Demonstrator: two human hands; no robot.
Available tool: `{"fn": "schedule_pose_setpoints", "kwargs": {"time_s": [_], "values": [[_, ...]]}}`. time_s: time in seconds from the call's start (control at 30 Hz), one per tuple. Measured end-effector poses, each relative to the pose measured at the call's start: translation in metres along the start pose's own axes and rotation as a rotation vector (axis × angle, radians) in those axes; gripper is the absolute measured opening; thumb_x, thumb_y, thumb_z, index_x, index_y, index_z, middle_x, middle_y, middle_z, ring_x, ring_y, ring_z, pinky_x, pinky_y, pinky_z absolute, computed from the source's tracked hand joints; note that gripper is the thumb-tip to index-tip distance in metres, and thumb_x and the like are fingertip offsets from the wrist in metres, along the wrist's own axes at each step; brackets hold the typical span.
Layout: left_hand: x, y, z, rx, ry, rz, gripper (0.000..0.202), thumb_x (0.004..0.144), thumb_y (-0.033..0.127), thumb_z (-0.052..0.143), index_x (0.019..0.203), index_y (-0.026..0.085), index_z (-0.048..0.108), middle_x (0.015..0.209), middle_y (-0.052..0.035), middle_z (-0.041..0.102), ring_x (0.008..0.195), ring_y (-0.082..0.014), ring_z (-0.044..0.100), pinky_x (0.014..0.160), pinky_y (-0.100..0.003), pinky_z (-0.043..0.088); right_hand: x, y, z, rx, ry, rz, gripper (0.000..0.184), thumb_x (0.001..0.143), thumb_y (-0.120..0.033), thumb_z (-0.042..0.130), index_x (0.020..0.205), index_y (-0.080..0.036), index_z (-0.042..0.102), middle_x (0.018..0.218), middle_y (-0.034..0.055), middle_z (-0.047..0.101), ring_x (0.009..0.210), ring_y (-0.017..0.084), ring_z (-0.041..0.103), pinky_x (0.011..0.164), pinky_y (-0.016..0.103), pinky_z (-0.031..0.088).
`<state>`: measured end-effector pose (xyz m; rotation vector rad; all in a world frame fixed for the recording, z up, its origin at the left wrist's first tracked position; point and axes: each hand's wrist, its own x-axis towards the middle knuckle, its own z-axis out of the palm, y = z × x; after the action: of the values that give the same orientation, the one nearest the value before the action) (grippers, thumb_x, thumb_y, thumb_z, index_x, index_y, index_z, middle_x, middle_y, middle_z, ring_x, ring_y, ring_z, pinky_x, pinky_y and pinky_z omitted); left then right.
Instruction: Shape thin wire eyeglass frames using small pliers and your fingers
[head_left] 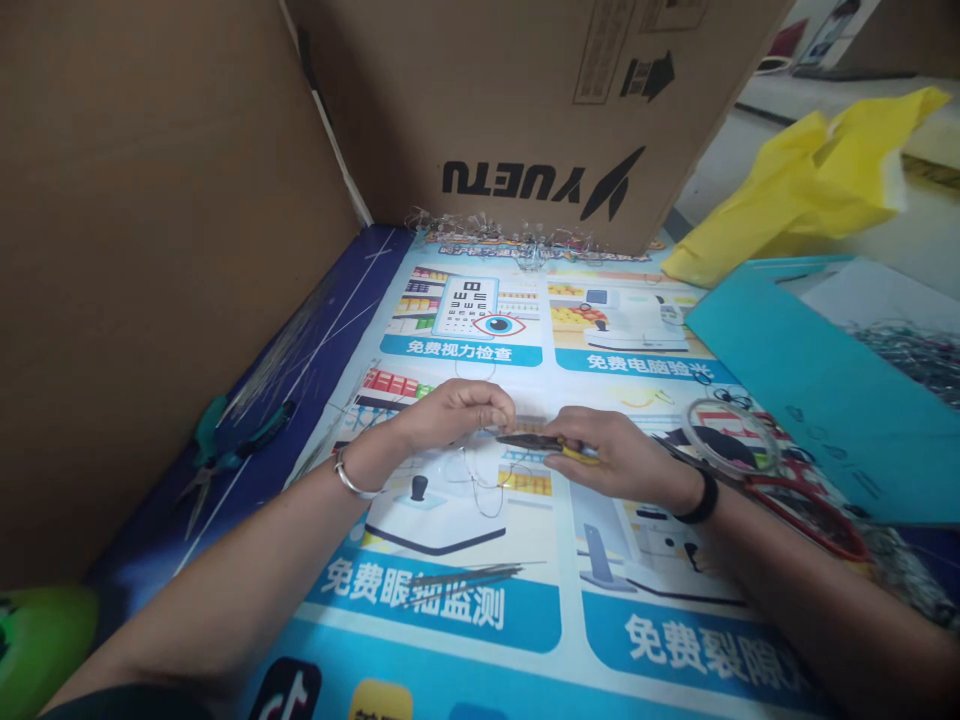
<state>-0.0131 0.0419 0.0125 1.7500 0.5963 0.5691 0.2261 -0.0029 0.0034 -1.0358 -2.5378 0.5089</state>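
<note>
My right hand point(619, 455) is closed round a pair of pliers point(531, 441) with dark jaws and yellow handles. The jaws point left, close to the fingertips of my left hand point(463, 410). My left thumb and fingers are pinched together on a thin wire point(487, 510), which hangs in fine loops just below. Whether the plier jaws grip the wire is too small to tell. Under both hands lies a printed poster point(480, 630). A small bundle of thin dark rods point(465, 580) rests on it, nearer to me.
Teal-handled pliers point(217, 455) and loose straight wires point(281, 350) lie at left. Cardboard walls point(480, 110) rise behind and left. At right are red-handled scissors point(810, 515), a round clear lid point(731, 437), a blue box point(832, 400) holding tangled wire pieces, and a yellow bag point(795, 190).
</note>
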Motion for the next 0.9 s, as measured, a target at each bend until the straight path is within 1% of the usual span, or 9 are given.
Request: {"fn": "schedule_pose_setpoints", "kwargs": {"time_s": [0.3, 0.63, 0.9], "values": [[0.0001, -0.0006, -0.0005, -0.013, -0.022, -0.003, 0.014, 0.084, 0.025, 0.053, 0.080, 0.018, 0.063, 0.078, -0.0015, 0.064, 0.077, -0.0099, 0.058, 0.075, -0.024, 0.046, -0.0009, 0.0003, -0.0006, -0.003, -0.027, 0.020, 0.023, 0.084, -0.034, 0.050, 0.095, -0.018, 0.061, 0.073, 0.0025, 0.059, 0.065, 0.013, 0.052, 0.059, 0.023, 0.038], [0.0014, 0.0004, -0.0012, -0.019, -0.042, -0.043, 0.014, 0.083, 0.025, 0.054, 0.078, 0.016, 0.064, 0.076, -0.0019, 0.064, 0.074, -0.0097, 0.057, 0.072, -0.024, 0.045, -0.0013, 0.0000, -0.0009, -0.043, -0.050, 0.034, 0.022, 0.084, -0.033, 0.049, 0.096, -0.018, 0.061, 0.080, 0.0036, 0.062, 0.069, 0.013, 0.053, 0.062, 0.024, 0.038], [0.0014, -0.0011, -0.0006, -0.037, -0.049, -0.075, 0.015, 0.082, 0.026, 0.055, 0.078, 0.015, 0.064, 0.075, -0.0013, 0.062, 0.072, -0.0092, 0.055, 0.070, -0.023, 0.043, -0.0016, -0.0005, 0.0003, -0.092, -0.073, 0.059, 0.022, 0.084, -0.034, 0.048, 0.093, -0.019, 0.061, 0.080, 0.0036, 0.063, 0.069, 0.013, 0.055, 0.062, 0.024, 0.038]]}}
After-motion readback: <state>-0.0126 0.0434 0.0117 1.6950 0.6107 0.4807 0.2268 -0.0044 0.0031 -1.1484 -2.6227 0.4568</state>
